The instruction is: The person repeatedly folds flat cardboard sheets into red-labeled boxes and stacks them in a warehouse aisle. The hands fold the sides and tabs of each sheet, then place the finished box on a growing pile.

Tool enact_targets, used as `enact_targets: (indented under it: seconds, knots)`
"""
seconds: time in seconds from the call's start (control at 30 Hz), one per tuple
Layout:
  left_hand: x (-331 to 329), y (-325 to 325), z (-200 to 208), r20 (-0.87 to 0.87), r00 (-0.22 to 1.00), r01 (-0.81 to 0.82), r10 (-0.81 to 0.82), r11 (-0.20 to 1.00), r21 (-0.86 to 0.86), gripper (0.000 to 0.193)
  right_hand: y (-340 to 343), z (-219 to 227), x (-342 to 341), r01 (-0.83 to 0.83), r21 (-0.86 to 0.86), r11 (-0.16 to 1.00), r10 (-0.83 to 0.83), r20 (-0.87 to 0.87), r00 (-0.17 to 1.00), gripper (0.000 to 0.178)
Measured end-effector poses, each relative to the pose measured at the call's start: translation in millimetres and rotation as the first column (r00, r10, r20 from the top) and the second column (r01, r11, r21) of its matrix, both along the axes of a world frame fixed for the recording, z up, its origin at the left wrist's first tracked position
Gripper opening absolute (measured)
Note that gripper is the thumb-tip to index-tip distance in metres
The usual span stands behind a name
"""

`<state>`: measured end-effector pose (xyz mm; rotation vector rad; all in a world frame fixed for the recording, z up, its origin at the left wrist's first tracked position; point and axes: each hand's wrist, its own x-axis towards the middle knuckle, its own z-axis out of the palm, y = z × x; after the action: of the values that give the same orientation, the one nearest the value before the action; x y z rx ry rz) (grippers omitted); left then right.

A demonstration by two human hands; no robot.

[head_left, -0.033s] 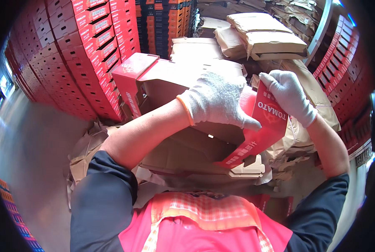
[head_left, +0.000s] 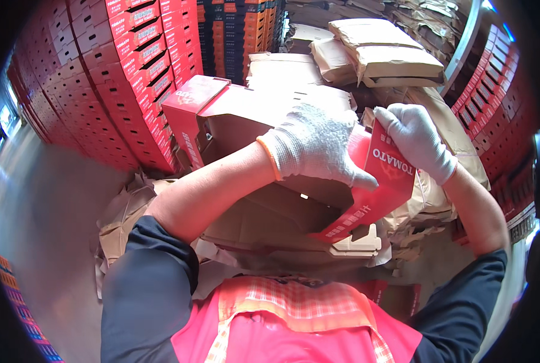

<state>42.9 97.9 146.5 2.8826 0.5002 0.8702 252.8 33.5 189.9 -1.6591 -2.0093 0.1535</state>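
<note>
Your left hand (head_left: 315, 144) spreads, your right hand (head_left: 416, 138) pinches a red rectangular cardboard box (head_left: 388, 174); overpulling could crease it.

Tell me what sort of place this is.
Probably a warehouse or packing area: tall stacks of red boxes stand on the left, flat brown bundles lie piled beyond, and an open red box is being handled up close.

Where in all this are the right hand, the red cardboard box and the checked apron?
Right hand (head_left: 416, 139): head view, on its gloved back.
Red cardboard box (head_left: 391, 179): head view, on its red end wall at the right.
Checked apron (head_left: 297, 300): head view, on its upper band.
</note>
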Motion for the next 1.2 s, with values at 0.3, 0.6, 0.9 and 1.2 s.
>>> enact_targets:
  seconds: [0.3,0.6,0.9,1.2]
  knots:
    - [-6.0,-9.2,-26.5,0.162,0.985,-0.065,0.062,0.998,0.017,0.089,80.8,-36.3,-2.0,-0.167,-0.046,0.985,0.173,0.298,0.939,0.017]
    - [-27.0,31.0,-29.5,0.915,0.404,0.611,-0.016,0.749,-0.257,0.053,39.2,-28.6,-60.7,-0.472,0.141,0.87,0.361,0.471,0.805,0.066]
    - [-172.5,-49.7,-103.5,0.595,0.803,0.028,0.028,0.996,-0.084,0.072,41.1,-37.3,50.0,-0.213,-0.187,0.959,0.083,-0.535,0.841,0.019]
    - [-21.5,-38.0,-35.7,0.185,0.977,0.098,-0.108,0.993,0.061,0.085,42.7,-227.9,70.7,0.03,0.0,1.0,-0.019,-0.794,0.608,0.021]
